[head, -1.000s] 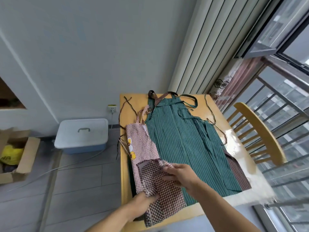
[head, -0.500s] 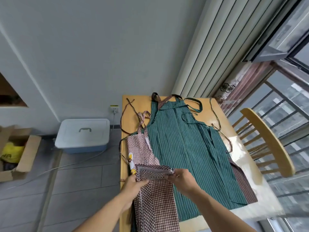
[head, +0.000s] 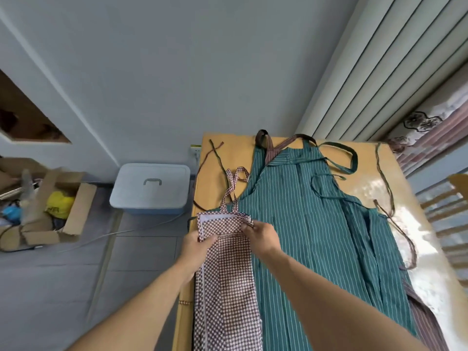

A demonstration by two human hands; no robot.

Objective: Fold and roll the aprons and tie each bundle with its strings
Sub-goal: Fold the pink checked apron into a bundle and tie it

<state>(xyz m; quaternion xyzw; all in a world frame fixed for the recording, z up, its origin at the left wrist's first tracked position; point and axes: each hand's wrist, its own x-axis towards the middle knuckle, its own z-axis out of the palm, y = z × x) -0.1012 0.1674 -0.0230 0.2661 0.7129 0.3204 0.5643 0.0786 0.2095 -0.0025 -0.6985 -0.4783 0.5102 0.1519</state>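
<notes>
Checked apron [head: 225,279] lies as a long narrow strip on table [head: 228,150], long axis running toward the person w/ folded far end at the hands; L hand [head: 196,245] pinches its left corner, R hand [head: 262,235] its right; neck loop [head: 234,188] trails beyond; roll prob starts here, green apron [head: 316,224] alongside on the right

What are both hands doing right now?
Left hand: pinches the left edge of the checked apron.
Right hand: grips the same apron's folded top at its right corner.
</notes>
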